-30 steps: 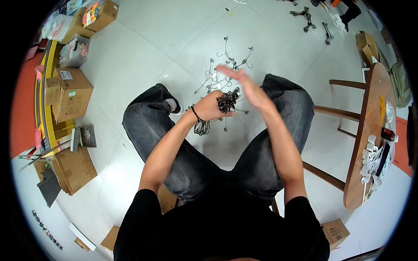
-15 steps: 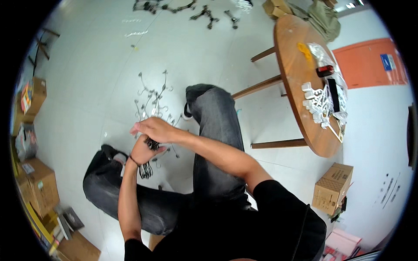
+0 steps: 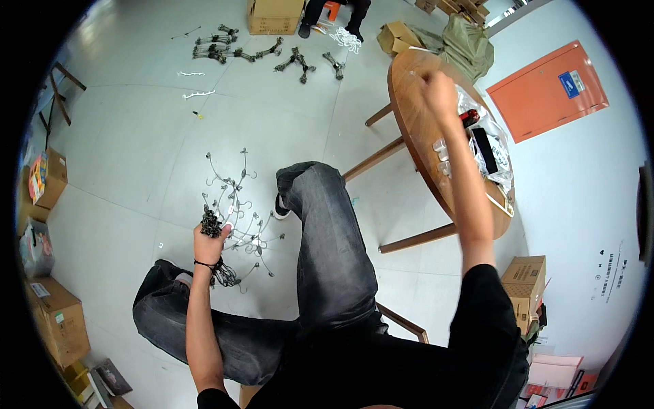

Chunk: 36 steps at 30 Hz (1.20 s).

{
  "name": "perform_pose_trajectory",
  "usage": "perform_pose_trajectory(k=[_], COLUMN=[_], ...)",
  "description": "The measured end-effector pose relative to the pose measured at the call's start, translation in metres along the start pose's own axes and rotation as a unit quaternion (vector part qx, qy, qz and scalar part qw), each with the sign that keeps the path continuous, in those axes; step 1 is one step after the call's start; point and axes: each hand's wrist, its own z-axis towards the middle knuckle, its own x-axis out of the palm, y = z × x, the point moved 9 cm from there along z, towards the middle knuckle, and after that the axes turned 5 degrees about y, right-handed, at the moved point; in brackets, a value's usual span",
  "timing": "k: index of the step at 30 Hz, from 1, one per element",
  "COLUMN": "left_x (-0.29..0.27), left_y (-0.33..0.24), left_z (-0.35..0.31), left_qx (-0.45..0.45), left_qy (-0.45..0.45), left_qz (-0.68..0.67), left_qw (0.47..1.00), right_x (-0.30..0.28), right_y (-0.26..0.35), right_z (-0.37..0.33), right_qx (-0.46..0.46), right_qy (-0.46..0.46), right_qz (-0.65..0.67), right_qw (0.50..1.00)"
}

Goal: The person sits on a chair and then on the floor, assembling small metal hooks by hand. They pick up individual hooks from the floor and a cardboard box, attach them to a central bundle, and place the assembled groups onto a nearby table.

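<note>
With my left hand, left of centre in the frame, I am clamping a bundle of dark wire hooks; my fingers are curling round its middle, and my thumb is pointing off to the right. A knotted mass is poking out above my fist, while a looped tail is hanging below it, beside my black wristband. Nearby, loose wire hooks are lying spread over the tiled floor.

My right hand is stretching out at the upper right, over the far part of the wooden table. Its fingers are showing blurred, so I cannot tell whether they are standing apart, together or closing on something. Near that forearm, some small white pieces, a black strip and a clear plastic bag are sitting on the tabletop.

In my judgement, I should be squeezing the bundle evenly round its middle, because the thin strands are looking springy and liable to slip past one another. I should also be lifting the tail clear, since its loops are dangling where they could be snagging the loose hooks. On the right, I should be carrying my forearm high, clearing the white pieces rather than sweeping them aside.
</note>
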Motion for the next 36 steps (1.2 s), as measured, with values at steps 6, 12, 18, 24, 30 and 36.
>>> perform_pose_trajectory(k=[6, 12, 18, 24, 30, 36], left_x=[0.003, 0.004, 0.010, -0.006, -0.011, -0.015], left_y=[-0.007, -0.012, 0.004, 0.000, -0.003, -0.012], left_z=[-0.004, -0.006, -0.004, -0.014, -0.015, -0.018], left_qx=[0.039, 0.060, 0.036, 0.045, 0.041, 0.063], left_qy=[0.001, 0.008, 0.022, 0.010, -0.027, -0.033], left_qz=[0.039, 0.051, 0.027, 0.041, 0.069, 0.057], left_qw=[0.998, 0.997, 0.999, 0.998, 0.996, 0.996], right_x=[0.069, 0.074, 0.039, 0.003, 0.006, 0.107], right_y=[-0.159, -0.146, -0.163, -0.071, 0.139, 0.296], right_z=[-0.020, -0.028, -0.018, -0.017, -0.084, -0.233], right_qx=[0.110, 0.101, 0.121, 0.141, 0.021, 0.114], right_qy=[0.166, 0.123, 0.068, 0.100, 0.252, 0.499], right_qz=[-0.091, -0.142, -0.062, 0.504, 0.753, 0.803], right_qw=[0.976, 0.977, 0.988, 0.846, 0.607, 0.305])
